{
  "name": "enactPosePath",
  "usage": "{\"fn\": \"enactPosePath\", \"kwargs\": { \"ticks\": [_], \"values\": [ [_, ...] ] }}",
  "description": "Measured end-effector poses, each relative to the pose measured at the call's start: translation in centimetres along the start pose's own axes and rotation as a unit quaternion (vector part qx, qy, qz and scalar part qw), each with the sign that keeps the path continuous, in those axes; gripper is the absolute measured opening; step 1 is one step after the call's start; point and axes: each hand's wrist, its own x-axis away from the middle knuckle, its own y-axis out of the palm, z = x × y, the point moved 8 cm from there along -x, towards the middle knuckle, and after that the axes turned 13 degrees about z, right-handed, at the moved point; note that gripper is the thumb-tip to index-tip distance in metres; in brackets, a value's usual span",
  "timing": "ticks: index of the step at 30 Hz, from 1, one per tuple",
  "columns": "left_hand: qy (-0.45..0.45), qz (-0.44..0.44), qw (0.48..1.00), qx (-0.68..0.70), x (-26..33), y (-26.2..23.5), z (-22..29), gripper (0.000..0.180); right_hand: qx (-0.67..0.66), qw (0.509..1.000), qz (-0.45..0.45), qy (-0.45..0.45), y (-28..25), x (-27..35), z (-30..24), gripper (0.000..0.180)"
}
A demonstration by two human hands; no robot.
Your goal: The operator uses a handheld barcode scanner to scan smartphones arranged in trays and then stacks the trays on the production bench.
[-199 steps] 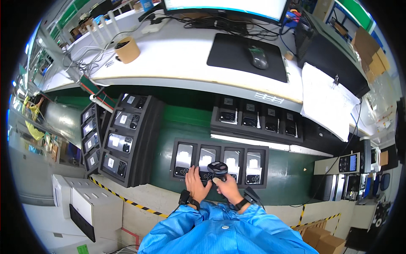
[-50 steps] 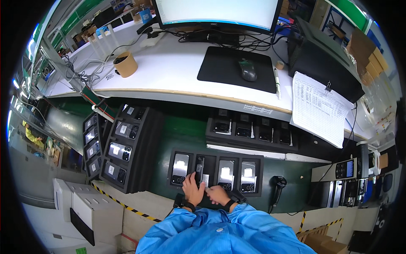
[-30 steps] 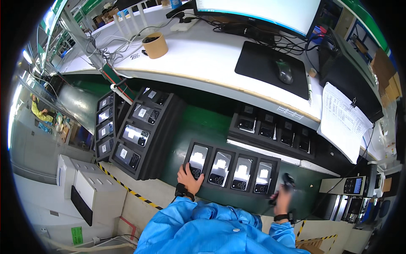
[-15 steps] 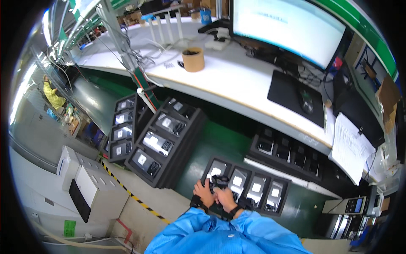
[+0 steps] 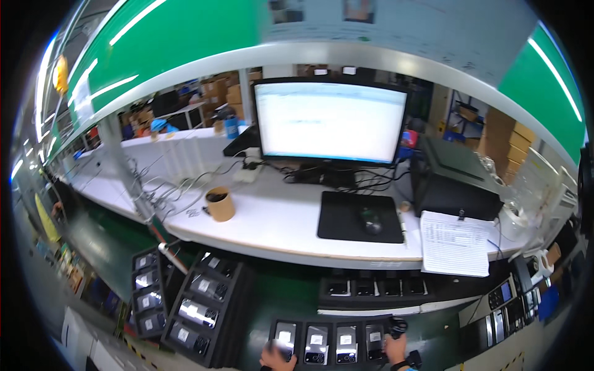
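Head view: our left hand [image 5: 276, 357] touches a device at the black tray's [image 5: 331, 323] left end; our right hand [image 5: 394, 347] grips a scanner [image 5: 396, 326]; four slots filled.

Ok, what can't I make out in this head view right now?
- Left hand: cut by the lower edge; grip on the tray's leftmost device unclear.
- Right hand: partly cut; dark scanner-like object too small to identify.
- Monitor: glare-washed.
- Paper sheet: too small.
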Motion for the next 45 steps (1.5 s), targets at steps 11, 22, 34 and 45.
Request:
{"fn": "enactPosePath", "kwargs": {
  "ticks": [11,22,34,45],
  "values": [
    [-0.028,-0.074,0.997,-0.015,0.1,1.1,-0.3,0.082,0.337,0.905,0.118,-0.233,-19.8,-13.1,8.5,0.041],
    [-0.058,-0.058,0.996,-0.022,-0.1,-0.2,0.1,0.081,0.472,0.867,0.000,-0.161,-15.1,-15.1,10.5,0.036],
    [-0.052,-0.060,0.996,-0.040,0.0,0.3,0.3,0.081,0.525,0.835,-0.021,-0.163,-13.5,-15.7,9.2,0.035],
    [-0.050,-0.057,0.997,-0.020,-0.1,-0.4,0.5,0.091,0.558,0.814,-0.028,-0.160,-13.8,-15.6,9.1,0.034]
  ]
}}
